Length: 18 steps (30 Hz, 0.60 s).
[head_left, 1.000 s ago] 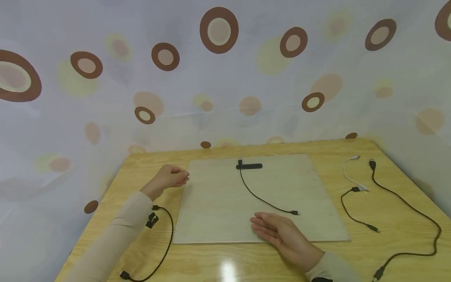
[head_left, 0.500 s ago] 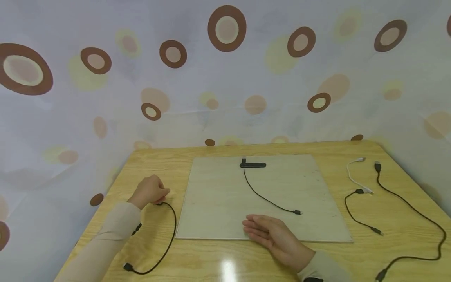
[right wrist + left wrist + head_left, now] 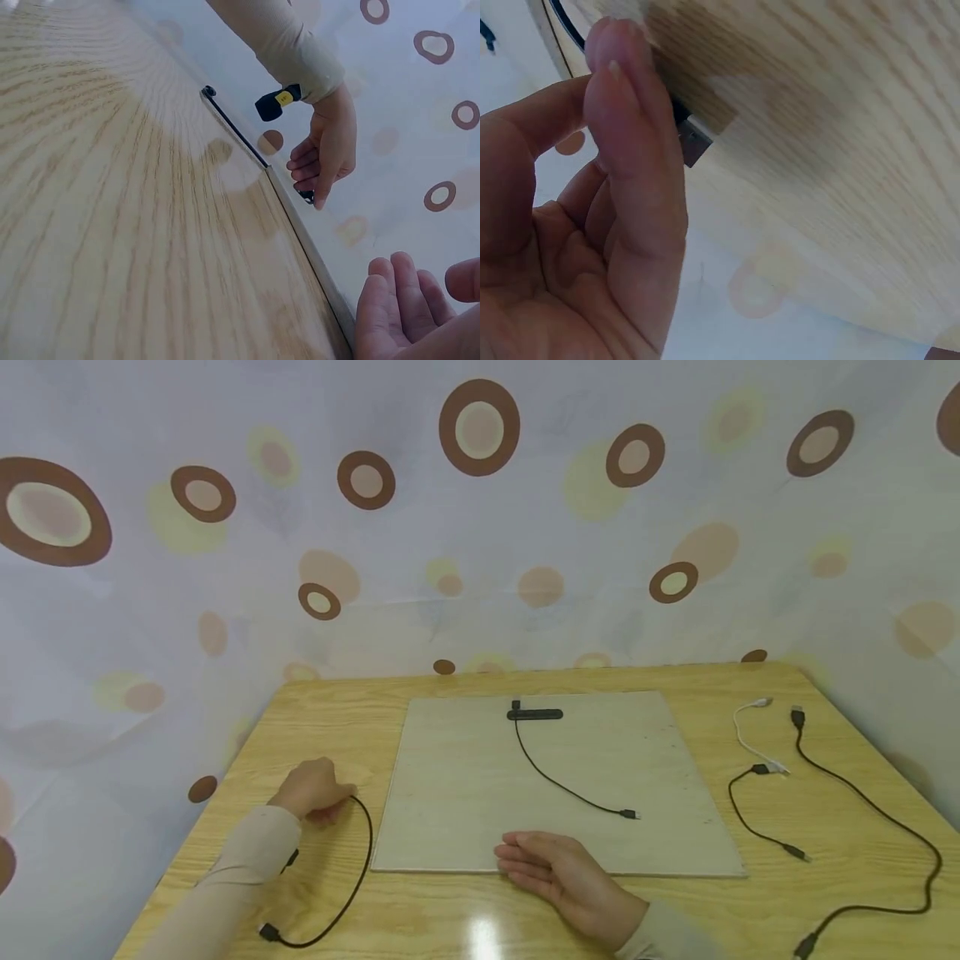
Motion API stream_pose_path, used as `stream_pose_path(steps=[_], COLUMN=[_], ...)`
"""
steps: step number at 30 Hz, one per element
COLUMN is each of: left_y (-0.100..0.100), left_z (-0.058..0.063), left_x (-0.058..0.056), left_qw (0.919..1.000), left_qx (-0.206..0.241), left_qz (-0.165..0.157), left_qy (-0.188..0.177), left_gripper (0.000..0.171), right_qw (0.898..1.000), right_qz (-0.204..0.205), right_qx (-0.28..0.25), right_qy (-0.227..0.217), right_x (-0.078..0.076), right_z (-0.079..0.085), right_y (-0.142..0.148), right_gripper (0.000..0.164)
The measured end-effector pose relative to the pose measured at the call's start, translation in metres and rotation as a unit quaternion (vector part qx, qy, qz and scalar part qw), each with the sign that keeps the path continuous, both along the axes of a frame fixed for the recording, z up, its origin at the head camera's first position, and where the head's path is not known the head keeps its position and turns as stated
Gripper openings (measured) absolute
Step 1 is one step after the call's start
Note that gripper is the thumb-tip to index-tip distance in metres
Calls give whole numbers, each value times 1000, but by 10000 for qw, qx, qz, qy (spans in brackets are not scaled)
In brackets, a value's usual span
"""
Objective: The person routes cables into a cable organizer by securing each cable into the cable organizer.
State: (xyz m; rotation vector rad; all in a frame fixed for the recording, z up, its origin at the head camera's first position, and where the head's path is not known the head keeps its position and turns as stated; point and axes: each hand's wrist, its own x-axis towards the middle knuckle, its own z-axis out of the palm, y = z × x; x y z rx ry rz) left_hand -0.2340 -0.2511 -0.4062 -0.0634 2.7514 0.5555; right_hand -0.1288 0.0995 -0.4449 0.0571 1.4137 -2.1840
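Observation:
My left hand (image 3: 311, 789) pinches one end of a black USB cable (image 3: 371, 839) left of the pale board (image 3: 450, 810). A metal USB plug (image 3: 696, 142) pokes out behind the fingers in the left wrist view. The cable curves toward me across the wood, and its other plug (image 3: 268, 932) lies near the table's front. Over the board's front edge, my right hand (image 3: 566, 881) is held sideways with fingers extended and nothing in it. A second black cable (image 3: 627, 814) runs across the board, one end at a dark rounded strip (image 3: 547, 714).
Right of the board lie a white cable (image 3: 738, 727), a short black cable (image 3: 797, 852) and a long thicker black cable (image 3: 927, 893). A black band with a yellow label (image 3: 283, 98) shows by the left sleeve. A patterned cloth (image 3: 465, 527) backs the table.
My left hand has come back from beside the board's left edge, down to the black cable, and now holds its far end. My right hand has shifted slightly left and toward me.

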Motion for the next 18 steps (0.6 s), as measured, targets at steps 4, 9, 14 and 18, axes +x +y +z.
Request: stream_pose_path(steps=[4, 9, 14, 18], left_y=[-3, -6, -10, -14], left_z=[-4, -11, -18, -22], left_x=[-1, -1, -4, -4], left_qw=[9997, 9981, 9902, 9777], left_qx=[215, 526, 1228, 1839], left_qz=[112, 284, 596, 872], left_qy=[-48, -147, -300, -516], left_gripper=[46, 44, 31, 25], right_qw=[9999, 9999, 9998, 9997], right_qz=[108, 142, 188, 212], right_qx=[30, 64, 59, 26], right_qy=[16, 74, 105, 76], right_x=[1, -1, -4, -4], right_z=[0, 0, -1, 0], right_y=[-3, -1, 0, -1], right_gripper=[51, 51, 53, 52])
